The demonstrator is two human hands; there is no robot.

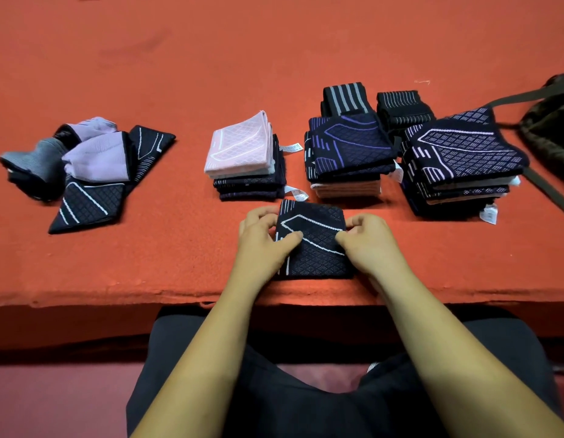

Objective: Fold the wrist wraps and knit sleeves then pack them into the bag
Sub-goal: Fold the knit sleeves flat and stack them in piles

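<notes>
A folded dark knit sleeve [318, 248] with white lines lies near the table's front edge. My left hand [265, 241] grips its left side, thumb on top. On its right side my right hand [369, 241] pinches the fabric. Behind it stand three stacks of folded sleeves: one topped pink [239, 147], one topped purple-lined [350, 143], one further right [464, 153]. Two rolled striped wrist wraps [345, 98] [400, 105] sit behind the stacks. A loose heap of unfolded sleeves [91, 165] lies at the left. The dark bag [552, 128] is at the right edge.
The orange felt table [274, 52] stretches far back. The bag's strap [549, 188] runs along the table beside the right stack. My lap in dark clothing is below the table's front edge [116, 295].
</notes>
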